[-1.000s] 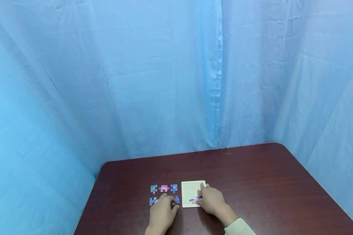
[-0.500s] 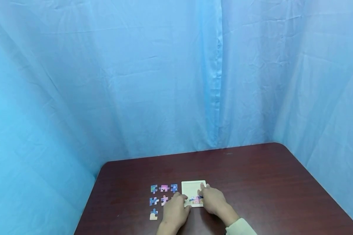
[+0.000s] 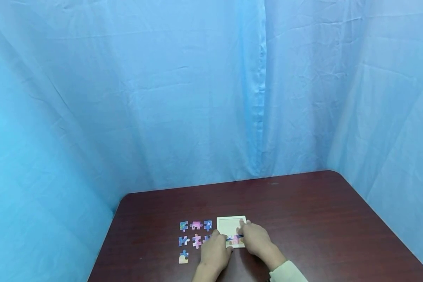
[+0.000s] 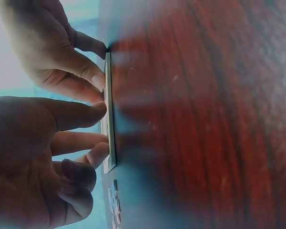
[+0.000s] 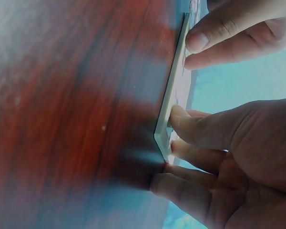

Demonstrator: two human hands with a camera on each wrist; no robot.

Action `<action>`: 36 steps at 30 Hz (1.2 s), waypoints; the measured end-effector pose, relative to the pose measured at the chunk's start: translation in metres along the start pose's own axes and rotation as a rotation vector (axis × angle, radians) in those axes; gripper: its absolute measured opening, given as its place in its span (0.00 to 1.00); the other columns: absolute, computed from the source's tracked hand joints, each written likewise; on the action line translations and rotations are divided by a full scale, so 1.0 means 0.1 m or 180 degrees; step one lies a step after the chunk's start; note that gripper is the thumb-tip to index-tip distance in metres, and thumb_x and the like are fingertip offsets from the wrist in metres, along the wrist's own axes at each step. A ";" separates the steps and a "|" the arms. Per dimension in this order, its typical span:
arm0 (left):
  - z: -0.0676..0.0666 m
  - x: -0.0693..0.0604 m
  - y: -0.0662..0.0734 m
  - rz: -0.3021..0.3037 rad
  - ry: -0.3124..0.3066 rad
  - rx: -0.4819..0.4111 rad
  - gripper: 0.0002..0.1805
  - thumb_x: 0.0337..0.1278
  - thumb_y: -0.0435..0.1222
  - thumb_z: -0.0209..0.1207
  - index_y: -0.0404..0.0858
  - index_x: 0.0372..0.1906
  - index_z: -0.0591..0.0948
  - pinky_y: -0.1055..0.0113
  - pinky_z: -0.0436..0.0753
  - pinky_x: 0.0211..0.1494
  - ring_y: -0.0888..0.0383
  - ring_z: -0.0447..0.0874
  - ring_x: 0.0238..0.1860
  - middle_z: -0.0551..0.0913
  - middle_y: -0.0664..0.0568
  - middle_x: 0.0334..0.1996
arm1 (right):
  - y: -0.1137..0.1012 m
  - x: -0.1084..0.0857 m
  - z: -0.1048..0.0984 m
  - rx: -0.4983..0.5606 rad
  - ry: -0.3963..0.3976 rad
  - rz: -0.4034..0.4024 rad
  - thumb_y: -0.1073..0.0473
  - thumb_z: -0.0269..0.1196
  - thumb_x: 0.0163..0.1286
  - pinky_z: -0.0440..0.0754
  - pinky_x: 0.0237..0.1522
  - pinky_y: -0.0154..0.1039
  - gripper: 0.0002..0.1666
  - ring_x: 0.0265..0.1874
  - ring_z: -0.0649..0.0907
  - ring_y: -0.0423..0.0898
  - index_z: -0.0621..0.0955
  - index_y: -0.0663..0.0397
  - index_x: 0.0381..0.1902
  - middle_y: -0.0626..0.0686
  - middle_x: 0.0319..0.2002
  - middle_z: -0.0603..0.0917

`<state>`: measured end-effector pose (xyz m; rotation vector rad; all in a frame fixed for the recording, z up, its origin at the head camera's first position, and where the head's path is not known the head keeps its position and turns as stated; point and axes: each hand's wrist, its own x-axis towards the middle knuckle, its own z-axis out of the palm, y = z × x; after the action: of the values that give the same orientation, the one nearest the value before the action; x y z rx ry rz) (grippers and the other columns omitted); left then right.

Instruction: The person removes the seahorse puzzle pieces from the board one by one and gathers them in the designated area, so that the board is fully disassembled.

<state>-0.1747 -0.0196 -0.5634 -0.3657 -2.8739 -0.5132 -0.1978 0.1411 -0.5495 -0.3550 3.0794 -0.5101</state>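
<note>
A shallow pale puzzle tray (image 3: 229, 224) lies on the table, with jigsaw pieces (image 3: 235, 239) in pink, blue and orange along its near side. My left hand (image 3: 214, 251) is at the tray's near left corner, its thumb and fingers pinching a puzzle piece that they mostly hide. On the tray's right side, my right hand (image 3: 256, 240) grips the edge; in the right wrist view its thumb (image 5: 181, 121) rests on the rim and other fingers lie around the corner. Both hands' fingertips come close together in the left wrist view, where the tray (image 4: 109, 114) appears edge-on.
Left of the tray lie several loose puzzle pieces in rows, among them a pink one (image 3: 196, 225), a starfish one (image 3: 207, 225) and a blue-and-cream one (image 3: 183, 257). The left hand partly covers one of them. Blue curtains (image 3: 197, 98) surround the dark red table (image 3: 303, 219).
My left hand has moved right from the loose pieces to the tray's near left corner, uncovering pieces in the rows. My right hand has stayed at the tray's right side.
</note>
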 end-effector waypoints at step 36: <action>-0.06 0.07 0.05 -0.0375 0.0133 -0.0666 0.14 0.52 0.35 0.75 0.46 0.22 0.80 0.65 0.70 0.24 0.64 0.73 0.19 0.80 0.60 0.17 | 0.01 0.01 0.03 -0.0048 0.0191 -0.0115 0.59 0.70 0.70 0.88 0.49 0.58 0.13 0.59 0.88 0.65 0.91 0.56 0.49 0.65 0.62 0.86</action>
<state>-0.1786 -0.0162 -0.5545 -0.2147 -2.8202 -0.8357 -0.1984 0.1407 -0.5529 -0.4039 3.1416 -0.5079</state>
